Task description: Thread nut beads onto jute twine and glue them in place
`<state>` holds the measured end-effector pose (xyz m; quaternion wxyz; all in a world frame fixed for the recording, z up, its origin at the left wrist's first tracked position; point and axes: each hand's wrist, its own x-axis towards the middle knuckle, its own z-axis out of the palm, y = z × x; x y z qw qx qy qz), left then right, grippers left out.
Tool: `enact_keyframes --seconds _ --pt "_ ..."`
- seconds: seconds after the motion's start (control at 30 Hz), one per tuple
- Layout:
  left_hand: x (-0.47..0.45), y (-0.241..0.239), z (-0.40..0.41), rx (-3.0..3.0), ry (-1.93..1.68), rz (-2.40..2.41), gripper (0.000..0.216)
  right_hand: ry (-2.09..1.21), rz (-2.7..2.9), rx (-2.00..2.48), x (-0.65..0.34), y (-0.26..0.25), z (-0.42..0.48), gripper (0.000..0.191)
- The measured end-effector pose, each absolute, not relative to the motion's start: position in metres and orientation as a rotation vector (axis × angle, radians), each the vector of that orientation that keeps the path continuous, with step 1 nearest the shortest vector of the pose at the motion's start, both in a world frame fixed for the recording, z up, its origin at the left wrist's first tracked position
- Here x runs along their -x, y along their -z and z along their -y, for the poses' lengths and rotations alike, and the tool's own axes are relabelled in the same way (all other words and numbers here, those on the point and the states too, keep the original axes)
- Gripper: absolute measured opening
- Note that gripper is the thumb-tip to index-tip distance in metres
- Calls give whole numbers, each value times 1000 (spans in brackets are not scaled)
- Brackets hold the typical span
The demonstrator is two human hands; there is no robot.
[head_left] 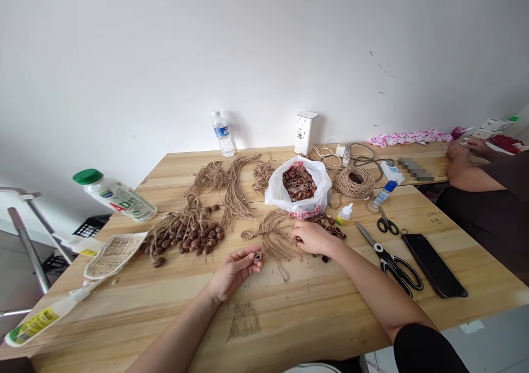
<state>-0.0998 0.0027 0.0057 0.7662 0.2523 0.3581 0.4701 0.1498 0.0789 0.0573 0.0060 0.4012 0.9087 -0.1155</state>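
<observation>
Low in the middle of the frame, the left hand pinches a hollow nutshell between its fingers, over the bench. To its right, the right hand curls at a twine tassel; its grip I can't tell. A plastic bag of shells sits behind

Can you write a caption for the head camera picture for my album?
Left hand holding a shell, right hand by the strings, near a white bag of brown shells.

Place: craft workroom | wooden table | knotted twine | scissors | squeeze bottle
</observation>
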Motion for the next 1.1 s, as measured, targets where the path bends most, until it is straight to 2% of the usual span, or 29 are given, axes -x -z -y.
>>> enact_keyframes --seconds 0.5,0.6,0.77,0.83,0.97,1.1 --pt "98 -7 -1 -578 -1038 -812 25 265 -3008 -1285 -145 -70 -73 17" --pt "97 -9 0 -561 -1061 -823 25 645 -3072 -1325 -142 -74 -70 15" --pt "90 -11 5 -506 -1067 -801 25 1849 -2775 -1332 -125 -60 -58 16" --pt "87 -10 7 -496 -1064 -781 25 2123 -2594 -1334 -113 -49 -53 18" --pt "85 -9 7 -482 -1088 -754 24 2220 -2570 -1338 -98 -31 -47 20" --pt "86 -9 6 -454 -1122 -751 22 1804 -2950 -1327 -97 -31 -45 17"
